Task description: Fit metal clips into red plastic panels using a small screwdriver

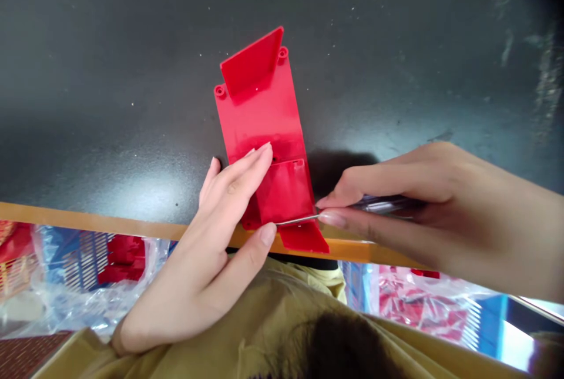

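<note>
A red plastic part [268,114] lies slanted on the dark table, with an upright flap at its far end and a raised square section near me. My left hand [220,220] rests on its left side, fingers stretched out flat and thumb spread toward the near edge. In my right hand [409,203] is a slim tool [299,220] with a thin metal shaft and a clear handle, pinched between thumb and fingers. Its shaft lies across the near edge of the square section, the tip beside my left thumb. Part of the handle is hidden by my fingers.
The dark tabletop [110,73] ends at an orange-brown edge [88,217] in front of me. Below it on the left, a blue basket [83,258] lined with clear plastic holds red parts. Another blue crate [489,320] on the right contains red pieces under plastic film.
</note>
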Available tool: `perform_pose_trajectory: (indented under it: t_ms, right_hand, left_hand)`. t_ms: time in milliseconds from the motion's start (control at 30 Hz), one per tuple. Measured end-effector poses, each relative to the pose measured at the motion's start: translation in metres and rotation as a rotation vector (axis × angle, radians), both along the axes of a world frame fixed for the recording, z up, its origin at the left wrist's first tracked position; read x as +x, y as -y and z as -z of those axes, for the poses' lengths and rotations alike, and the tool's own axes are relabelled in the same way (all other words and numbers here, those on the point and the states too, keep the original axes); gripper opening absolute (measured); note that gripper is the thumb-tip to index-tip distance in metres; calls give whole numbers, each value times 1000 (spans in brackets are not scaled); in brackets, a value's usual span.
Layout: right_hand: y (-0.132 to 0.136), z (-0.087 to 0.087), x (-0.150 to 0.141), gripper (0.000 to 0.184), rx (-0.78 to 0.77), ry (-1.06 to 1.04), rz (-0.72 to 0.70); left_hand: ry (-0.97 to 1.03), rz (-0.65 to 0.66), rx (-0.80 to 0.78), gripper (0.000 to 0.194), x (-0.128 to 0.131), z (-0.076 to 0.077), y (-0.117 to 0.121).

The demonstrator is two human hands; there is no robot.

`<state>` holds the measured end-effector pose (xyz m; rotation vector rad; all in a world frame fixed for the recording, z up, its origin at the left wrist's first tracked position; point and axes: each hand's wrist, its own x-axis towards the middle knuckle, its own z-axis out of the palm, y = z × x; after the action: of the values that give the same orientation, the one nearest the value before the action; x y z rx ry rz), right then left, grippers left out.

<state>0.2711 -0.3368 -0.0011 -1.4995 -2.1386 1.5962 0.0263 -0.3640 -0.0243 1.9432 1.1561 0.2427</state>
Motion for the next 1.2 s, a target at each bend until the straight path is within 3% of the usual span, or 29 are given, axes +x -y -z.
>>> perform_pose_trajectory:
  t_ms: [233,833,1067,1200]
  right_hand:
    - [-6,14,3,25,139,-85,-80]
    - [-14,10,2,30,20,-73,-96]
    - [-2,14,2,35,5,-49,-64]
    - [6,7,-4,36,-24,9,-18]
  left_hand:
    - [-23,-26,-4,62,2,3,1]
    - [-23,-67,7,65,10,2,4]
    - [-30,-108,21,58,14,0,4]
    - [-28,-106,20,55,15,1,2]
